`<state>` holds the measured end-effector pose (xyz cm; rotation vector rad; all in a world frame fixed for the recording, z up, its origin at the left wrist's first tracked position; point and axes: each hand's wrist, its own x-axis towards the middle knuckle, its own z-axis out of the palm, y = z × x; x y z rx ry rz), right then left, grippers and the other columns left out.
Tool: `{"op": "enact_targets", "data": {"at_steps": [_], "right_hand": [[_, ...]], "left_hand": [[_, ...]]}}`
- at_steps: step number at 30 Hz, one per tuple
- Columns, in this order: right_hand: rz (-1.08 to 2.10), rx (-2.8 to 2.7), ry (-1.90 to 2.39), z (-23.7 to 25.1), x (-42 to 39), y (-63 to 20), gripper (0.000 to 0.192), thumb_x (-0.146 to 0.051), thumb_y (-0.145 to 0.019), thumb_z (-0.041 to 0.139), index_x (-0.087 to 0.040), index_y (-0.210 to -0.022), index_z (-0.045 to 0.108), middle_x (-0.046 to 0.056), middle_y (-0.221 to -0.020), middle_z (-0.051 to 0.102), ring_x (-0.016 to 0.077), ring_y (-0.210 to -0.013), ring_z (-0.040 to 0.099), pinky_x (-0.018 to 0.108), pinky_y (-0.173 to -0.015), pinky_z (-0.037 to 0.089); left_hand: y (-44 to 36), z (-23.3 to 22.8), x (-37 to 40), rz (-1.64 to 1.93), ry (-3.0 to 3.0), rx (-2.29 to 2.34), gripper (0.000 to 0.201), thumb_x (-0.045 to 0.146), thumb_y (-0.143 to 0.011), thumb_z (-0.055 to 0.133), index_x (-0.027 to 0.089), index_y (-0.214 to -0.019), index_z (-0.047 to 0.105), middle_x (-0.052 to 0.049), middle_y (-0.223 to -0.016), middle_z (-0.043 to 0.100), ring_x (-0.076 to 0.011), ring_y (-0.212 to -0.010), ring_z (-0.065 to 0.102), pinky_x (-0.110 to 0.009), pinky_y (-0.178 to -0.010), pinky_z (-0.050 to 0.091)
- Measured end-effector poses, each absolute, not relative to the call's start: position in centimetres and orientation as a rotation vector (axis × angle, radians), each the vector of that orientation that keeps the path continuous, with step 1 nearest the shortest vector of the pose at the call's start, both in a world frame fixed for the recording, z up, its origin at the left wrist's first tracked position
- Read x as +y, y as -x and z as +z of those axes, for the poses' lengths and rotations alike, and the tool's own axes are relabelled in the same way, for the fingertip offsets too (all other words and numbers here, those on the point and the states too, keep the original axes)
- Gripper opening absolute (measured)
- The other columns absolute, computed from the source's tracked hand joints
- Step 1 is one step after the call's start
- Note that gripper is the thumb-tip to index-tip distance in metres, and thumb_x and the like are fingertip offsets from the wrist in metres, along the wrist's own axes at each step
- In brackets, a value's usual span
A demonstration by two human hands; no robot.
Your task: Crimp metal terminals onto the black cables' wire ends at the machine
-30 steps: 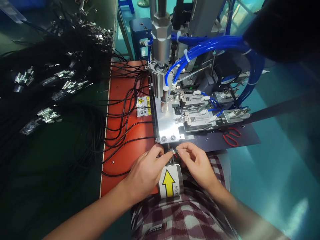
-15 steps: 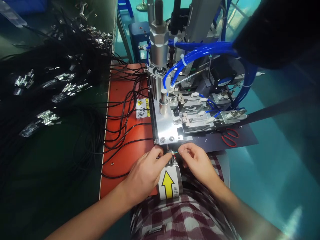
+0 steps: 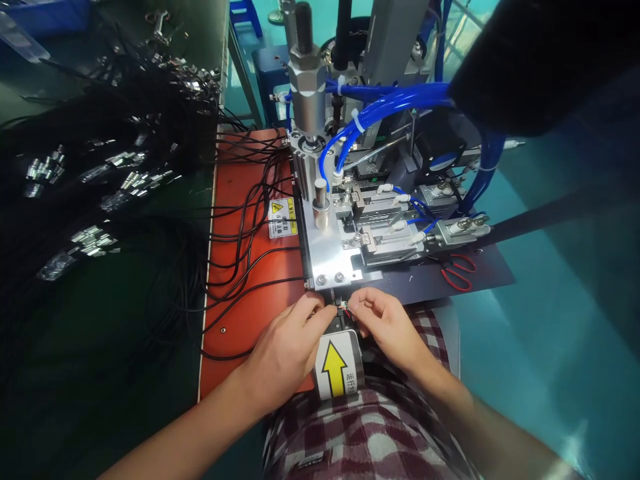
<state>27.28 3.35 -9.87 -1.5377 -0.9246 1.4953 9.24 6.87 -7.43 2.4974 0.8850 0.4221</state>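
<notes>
My left hand (image 3: pixel 287 343) is closed in a pinch at the front of the machine, its thumb and forefinger at the end of a black cable (image 3: pixel 227 355) that runs in from the left. Thin coloured wires (image 3: pixel 345 311), red and pale ones among them, stick out between the two hands. At their far ends, the closed fingertips of my right hand (image 3: pixel 385 323) pinch them; the exact grip is partly hidden. Just behind the fingers is the edge of a bright metal plate (image 3: pixel 327 257) on the machine. Below them sits a white label with a yellow arrow (image 3: pixel 335 367).
Several black cables lie across the orange surface (image 3: pixel 235 200) into the machine. Bundled cables with shiny metal connectors (image 3: pixel 93 241) cover the table at left. Blue air hoses (image 3: pixel 400 99) arch above metal cylinders. Red-handled scissors (image 3: pixel 457 272) rest on the dark plate at right.
My right hand has moved slightly left, its fingertips coming in to the coloured wires. My left hand keeps its pinch. The whole view has shifted a little.
</notes>
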Motion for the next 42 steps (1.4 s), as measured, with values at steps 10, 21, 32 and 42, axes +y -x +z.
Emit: {"op": "enact_targets", "data": {"at_steps": [10,21,32,42], "right_hand": [[1.283,-1.174,1.624,-10.1,2.9,-27.4,0.015,-0.027,-0.089,0.049,-0.020,-0.077,0.053,-0.003,-0.065,0.048,0.0119,-0.057,0.044,0.022,-0.051,0.036],[1.429,-1.045,1.570,-9.6,3.3,-27.4,0.016,-0.031,-0.087,0.049,-0.020,-0.076,0.051,-0.005,-0.059,0.048,0.0116,-0.051,0.047,0.024,-0.049,0.038],[1.458,-1.009,1.533,-9.8,3.3,-27.5,0.017,-0.032,-0.087,0.052,-0.019,-0.075,0.052,-0.006,-0.058,0.047,0.0108,-0.050,0.048,0.023,-0.049,0.037],[1.457,-0.991,1.524,-9.7,3.4,-27.6,0.019,-0.034,-0.086,0.054,-0.019,-0.074,0.052,-0.006,-0.057,0.047,0.0108,-0.049,0.047,0.024,-0.049,0.038]], "left_hand": [[-9.3,-7.7,7.0,0.421,-2.533,0.864,0.029,0.005,-0.086,0.041,0.009,-0.110,0.057,-0.010,-0.090,0.055,-0.0199,-0.078,0.057,-0.031,-0.067,0.054],[-9.5,-7.3,7.0,0.476,-2.530,0.868,0.026,0.006,-0.087,0.040,0.011,-0.106,0.058,-0.009,-0.088,0.056,-0.0184,-0.076,0.058,-0.028,-0.066,0.054],[-9.6,-7.7,7.1,0.448,-2.470,0.874,0.030,0.002,-0.084,0.041,0.009,-0.107,0.058,-0.010,-0.090,0.056,-0.0192,-0.079,0.059,-0.030,-0.068,0.055],[-9.6,-7.5,7.0,0.493,-2.474,0.881,0.029,0.002,-0.084,0.041,0.011,-0.105,0.058,-0.010,-0.093,0.057,-0.0189,-0.083,0.060,-0.029,-0.072,0.055]]}}
